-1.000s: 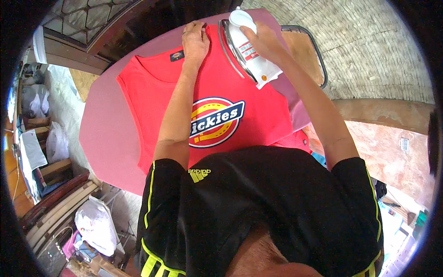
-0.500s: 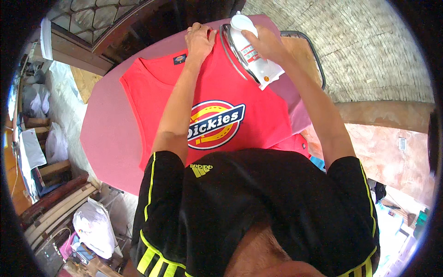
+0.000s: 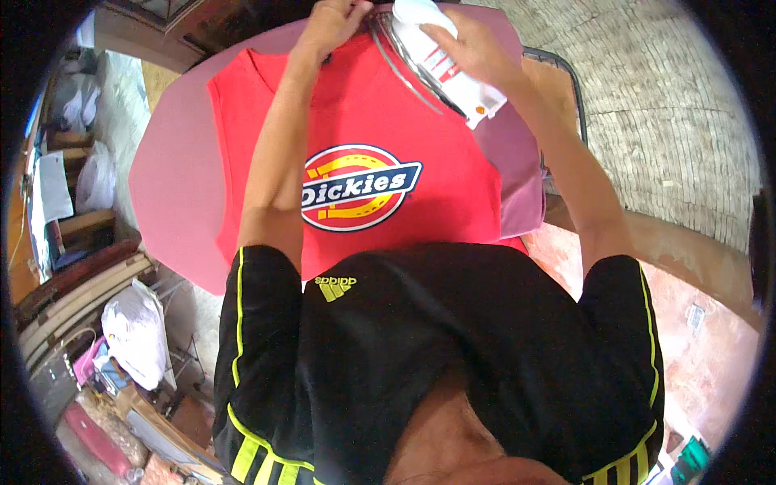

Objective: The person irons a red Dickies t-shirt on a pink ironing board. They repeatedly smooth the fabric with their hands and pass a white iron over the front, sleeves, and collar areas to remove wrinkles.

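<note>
A red sleeveless shirt (image 3: 436, 186) with a large blue, yellow and white printed emblem lies spread on a mauve-covered ironing board (image 3: 174, 174). My right hand (image 3: 477, 50) is wrapped round the handle of a white clothes iron (image 3: 428, 61). The iron rests at the shirt's right shoulder, its metal soleplate edge facing left. Close to the iron's front end, my left hand (image 3: 333, 28) pinches the shirt by the shoulder strap beside the neckline. Its fingertips reach the top edge of the picture, and my forearm covers part of the neckline and emblem.
A black-framed metal end (image 3: 566, 65) of the board juts out at right, over a woven-patterned floor mat (image 3: 655, 105). A dark wooden piece with a lattice (image 3: 162, 16) stands beyond the board. On the left are stacked planks (image 3: 81, 295) and a white plastic bag (image 3: 136, 335).
The view has shifted, so the board and shirt sit higher. My left fingers have drawn together at the shoulder strap. The iron remains in my right hand, close to the same shoulder.
</note>
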`<state>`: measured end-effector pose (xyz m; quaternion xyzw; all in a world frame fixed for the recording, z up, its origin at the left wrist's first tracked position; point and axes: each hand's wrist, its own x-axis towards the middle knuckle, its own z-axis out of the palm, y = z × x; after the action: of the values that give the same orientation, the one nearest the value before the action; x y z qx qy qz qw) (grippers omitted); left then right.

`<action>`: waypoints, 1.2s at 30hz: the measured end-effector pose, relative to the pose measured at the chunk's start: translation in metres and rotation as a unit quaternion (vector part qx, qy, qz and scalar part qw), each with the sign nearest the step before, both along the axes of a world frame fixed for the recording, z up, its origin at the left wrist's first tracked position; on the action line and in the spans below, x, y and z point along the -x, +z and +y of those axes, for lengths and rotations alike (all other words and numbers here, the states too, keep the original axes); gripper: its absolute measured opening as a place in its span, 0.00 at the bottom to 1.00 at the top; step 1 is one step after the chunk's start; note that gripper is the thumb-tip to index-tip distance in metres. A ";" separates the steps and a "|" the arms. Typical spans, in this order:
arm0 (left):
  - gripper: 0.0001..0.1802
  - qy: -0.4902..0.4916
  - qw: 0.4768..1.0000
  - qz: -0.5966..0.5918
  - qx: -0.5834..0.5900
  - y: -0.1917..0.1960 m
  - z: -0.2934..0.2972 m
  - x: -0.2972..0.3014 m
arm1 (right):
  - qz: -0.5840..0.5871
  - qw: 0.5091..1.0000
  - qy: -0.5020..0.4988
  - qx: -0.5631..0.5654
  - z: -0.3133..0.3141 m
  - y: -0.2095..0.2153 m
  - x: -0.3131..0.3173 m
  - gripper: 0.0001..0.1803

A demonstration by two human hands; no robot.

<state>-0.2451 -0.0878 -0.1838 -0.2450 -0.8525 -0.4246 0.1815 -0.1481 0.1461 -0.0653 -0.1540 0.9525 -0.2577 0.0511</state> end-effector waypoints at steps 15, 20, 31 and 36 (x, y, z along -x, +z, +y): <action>0.16 0.252 0.959 -0.046 0.124 -0.004 -0.154 -0.072 | -0.026 0.955 0.295 -0.016 0.019 -0.022 0.011 0.18; 0.16 0.209 0.974 -0.044 0.069 -0.003 -0.160 -0.061 | -0.002 0.935 0.354 0.008 0.001 -0.024 0.008 0.14; 0.15 0.208 0.972 -0.061 0.089 -0.016 -0.172 -0.052 | -0.038 0.933 0.354 -0.044 -0.083 -0.017 0.003 0.22; 0.15 0.193 0.978 -0.056 0.063 -0.017 -0.170 -0.052 | -0.002 0.938 0.347 -0.009 -0.104 -0.019 -0.001 0.24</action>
<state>-0.1934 -0.2578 -0.2003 -0.0626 -0.9175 -0.3403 0.1961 -0.1473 0.0419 -0.0842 -0.4739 0.8420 -0.2157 0.1410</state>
